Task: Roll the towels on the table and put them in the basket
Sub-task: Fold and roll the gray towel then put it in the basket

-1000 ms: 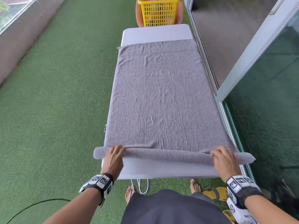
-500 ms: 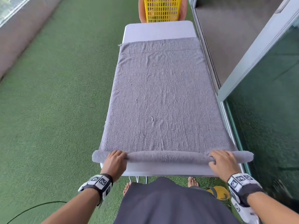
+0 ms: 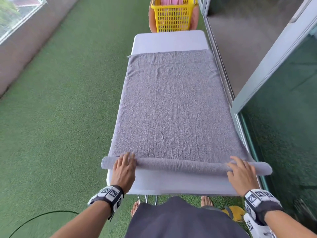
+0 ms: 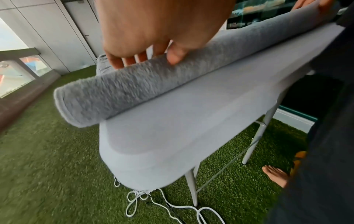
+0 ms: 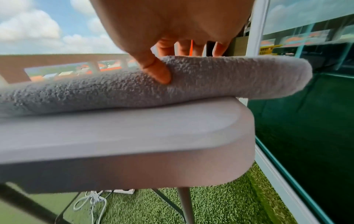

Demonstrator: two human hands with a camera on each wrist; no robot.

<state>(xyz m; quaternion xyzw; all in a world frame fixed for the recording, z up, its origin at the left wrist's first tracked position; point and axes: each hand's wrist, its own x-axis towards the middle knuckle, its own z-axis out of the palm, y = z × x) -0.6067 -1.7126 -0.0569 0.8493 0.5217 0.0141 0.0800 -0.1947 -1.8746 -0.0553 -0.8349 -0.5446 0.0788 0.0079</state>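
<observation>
Green grass carpet (image 3: 60, 117) lies under a white table (image 3: 168, 40) with a grey towel (image 3: 171, 107) on top, rolled up at the near edge. Left hand (image 3: 123, 169) and right hand (image 3: 241, 174) press flat on the roll, fingers straight. Past the far edge stands a yellow basket (image 3: 172, 18).

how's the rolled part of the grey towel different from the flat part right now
The rolled part is a narrow tube at the near end of the table; the flat part lies spread toward the yellow basket.

The left hand and right hand rest on the rolled part; nothing touches the flat part.

The roll's ends overhang both table sides; the flat part roughly fits the width.

Both are one grey towel.
</observation>
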